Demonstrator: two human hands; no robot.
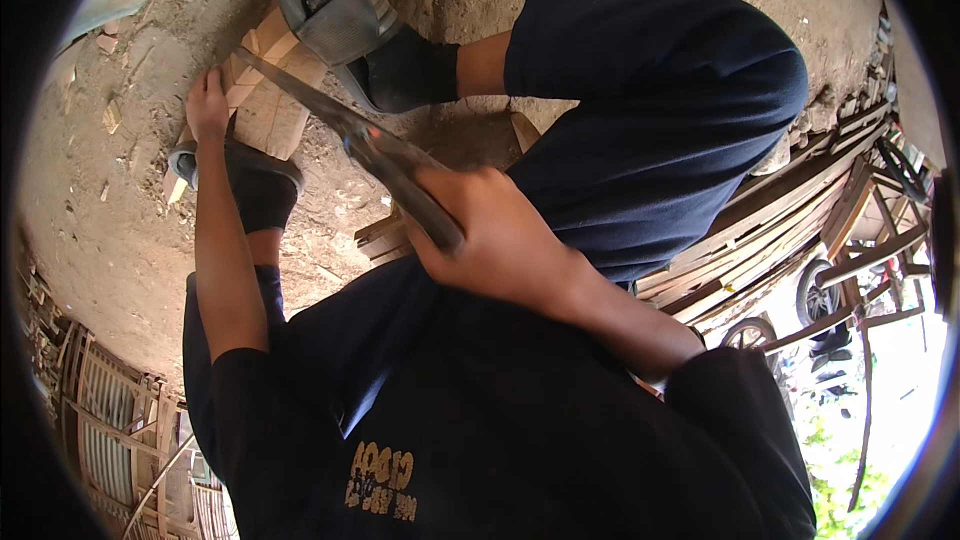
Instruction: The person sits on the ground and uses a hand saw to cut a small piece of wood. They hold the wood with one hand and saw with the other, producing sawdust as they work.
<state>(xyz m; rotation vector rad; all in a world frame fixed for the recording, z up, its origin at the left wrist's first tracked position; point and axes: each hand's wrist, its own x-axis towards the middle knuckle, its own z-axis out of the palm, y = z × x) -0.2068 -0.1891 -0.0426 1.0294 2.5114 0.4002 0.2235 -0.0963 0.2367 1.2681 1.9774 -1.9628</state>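
My right hand (500, 235) is closed round the handle of a long, narrow, dark blade-like tool (310, 100), whose exact kind I cannot make out. It slants away to the upper left, and its tip is by a notched wooden strip (242, 93). At the strip's edge, my left hand (207, 105) has its fingers closed against the wood; part of the grip is hidden. My right foot, in a grey slide sandal (345, 15), presses on the farther part of the wood. The other sandalled foot (262, 175) is just below my left hand, beside a wider wooden block (272, 118).
Bare dirt ground (110, 200) with scattered wood chips surrounds my feet. Stacked timber (770, 210) lies at the right, near wheels (815, 290) and a wooden frame (890, 270). A slatted wall (110, 430) stands at lower left. My bent knee (760, 70) rises at upper right.
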